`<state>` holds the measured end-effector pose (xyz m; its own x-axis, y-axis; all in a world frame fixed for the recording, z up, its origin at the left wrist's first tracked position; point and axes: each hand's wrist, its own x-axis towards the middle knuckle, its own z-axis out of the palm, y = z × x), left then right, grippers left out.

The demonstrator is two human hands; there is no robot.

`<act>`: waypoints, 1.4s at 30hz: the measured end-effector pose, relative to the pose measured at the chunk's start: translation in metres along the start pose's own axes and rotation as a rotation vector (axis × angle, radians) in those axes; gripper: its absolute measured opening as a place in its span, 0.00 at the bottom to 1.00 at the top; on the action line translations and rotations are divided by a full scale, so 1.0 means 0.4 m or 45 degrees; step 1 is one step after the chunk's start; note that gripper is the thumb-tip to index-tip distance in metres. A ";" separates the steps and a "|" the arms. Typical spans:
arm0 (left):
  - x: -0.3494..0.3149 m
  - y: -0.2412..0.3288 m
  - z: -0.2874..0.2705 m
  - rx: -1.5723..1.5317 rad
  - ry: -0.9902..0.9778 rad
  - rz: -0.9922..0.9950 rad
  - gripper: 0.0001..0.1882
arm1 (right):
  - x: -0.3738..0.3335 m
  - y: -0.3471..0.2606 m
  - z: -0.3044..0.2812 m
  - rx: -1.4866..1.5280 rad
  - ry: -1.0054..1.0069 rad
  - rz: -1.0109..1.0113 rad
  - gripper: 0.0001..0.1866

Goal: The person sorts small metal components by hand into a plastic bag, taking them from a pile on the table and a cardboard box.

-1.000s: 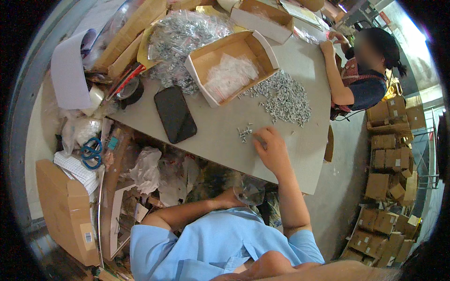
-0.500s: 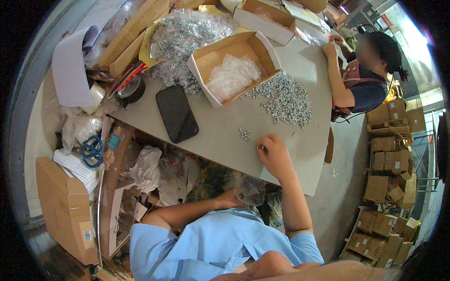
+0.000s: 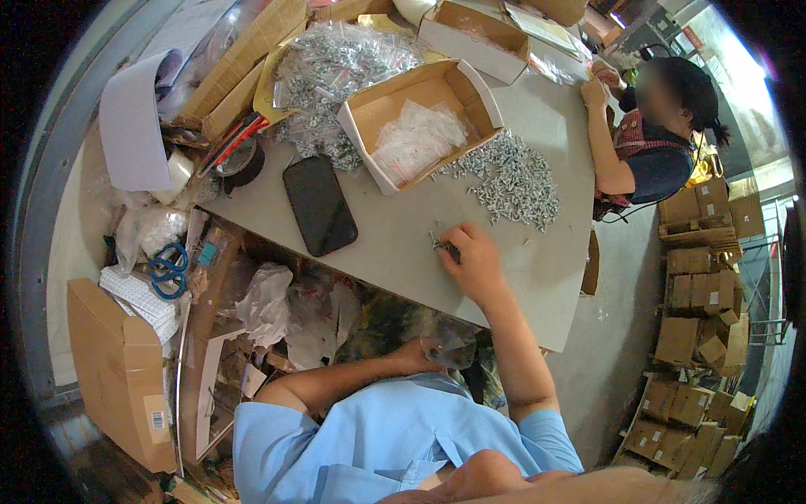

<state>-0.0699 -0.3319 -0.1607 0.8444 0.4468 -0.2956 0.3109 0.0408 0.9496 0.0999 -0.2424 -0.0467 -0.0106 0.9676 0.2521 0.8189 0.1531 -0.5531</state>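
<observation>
My right hand (image 3: 473, 262) is over the grey table, its fingers curled around a few small silver screws (image 3: 438, 238) at the near side. Some of those screws poke out past the fingertips; the rest are hidden under the hand. Low in front of my body, below the table edge, my left hand (image 3: 413, 356) is closed on a clear plastic bag (image 3: 454, 349); its fingertips are partly hidden. Beyond my right hand spreads a big heap of loose screws (image 3: 519, 181). An open cardboard box (image 3: 372, 160) beside the heap holds small clear bags (image 3: 420, 134).
A black phone (image 3: 319, 206) lies left of my right hand. Filled screw bags (image 3: 336, 76) pile up behind it, near a roll of dark tape (image 3: 242, 164). Blue-handled scissors (image 3: 169, 270) rest at the left. Across the table's right side a co-worker (image 3: 651, 143) works with both hands.
My right hand has moved left and slightly away from me, onto the small group of screws that lay apart before. My left hand stays with the plastic bag.
</observation>
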 end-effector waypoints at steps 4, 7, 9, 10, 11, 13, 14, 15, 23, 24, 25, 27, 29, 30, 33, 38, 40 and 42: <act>0.004 -0.014 0.002 -0.062 -0.048 0.070 0.19 | -0.012 0.001 0.001 -0.039 0.040 -0.051 0.07; 0.007 -0.015 0.000 -0.080 -0.103 0.011 0.20 | -0.051 0.003 -0.015 -0.067 -0.050 0.056 0.07; 0.009 -0.022 0.003 -0.138 -0.124 -0.016 0.20 | -0.088 -0.014 -0.037 -0.094 -0.136 0.079 0.06; 0.011 -0.029 0.008 -0.179 -0.135 -0.031 0.20 | -0.106 -0.026 -0.052 -0.109 -0.180 0.092 0.06; 0.012 -0.040 0.015 -0.218 -0.144 -0.050 0.20 | -0.126 -0.038 -0.065 -0.088 -0.272 0.086 0.06; 0.018 -0.078 0.043 -0.261 -0.014 0.012 0.19 | -0.160 -0.061 -0.095 -0.053 -0.455 0.080 0.06; 0.018 -0.083 0.049 -0.279 0.046 0.042 0.19 | -0.173 -0.068 -0.110 0.012 -0.502 0.077 0.06; 0.022 -0.090 0.049 -0.275 0.000 0.092 0.19 | -0.186 -0.074 -0.123 0.079 -0.548 0.073 0.07; 0.070 -0.104 0.025 -0.051 -0.007 0.396 0.22 | -0.239 -0.028 -0.107 0.523 -0.317 0.159 0.06; 0.074 -0.107 0.023 -0.043 0.058 0.466 0.21 | -0.243 -0.030 -0.108 0.513 -0.282 0.163 0.06; 0.071 -0.111 0.019 -0.030 -0.012 0.361 0.22 | -0.248 -0.033 -0.107 0.503 -0.249 0.167 0.06; 0.066 -0.076 0.000 0.010 -0.153 0.157 0.23 | -0.256 -0.032 -0.107 0.517 -0.217 0.186 0.07; 0.054 -0.035 -0.001 -0.038 -0.070 0.188 0.17 | -0.262 -0.031 -0.104 0.499 -0.195 0.168 0.07; 0.046 -0.045 -0.006 0.033 -0.061 0.179 0.16 | -0.263 -0.029 -0.098 0.475 -0.187 0.141 0.07; 0.016 -0.104 -0.063 0.436 -0.105 0.100 0.19 | -0.266 -0.044 -0.091 0.407 -0.157 0.127 0.07; -0.074 0.123 -0.222 0.030 -0.388 -0.206 0.25 | -0.273 -0.079 -0.069 0.307 -0.240 -0.191 0.09; -0.094 0.198 -0.229 -0.124 -0.410 -0.166 0.25 | -0.256 -0.126 -0.085 0.416 -0.139 -0.426 0.10; -0.107 0.281 -0.217 -0.367 -0.426 -0.172 0.25 | -0.246 -0.146 -0.090 0.346 -0.139 -0.493 0.11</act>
<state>-0.1091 -0.2687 -0.0323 0.9139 0.1090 -0.3911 0.3337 0.3471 0.8764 0.0740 -0.3540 -0.0107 -0.3574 0.8421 0.4038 0.5631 0.5392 -0.6262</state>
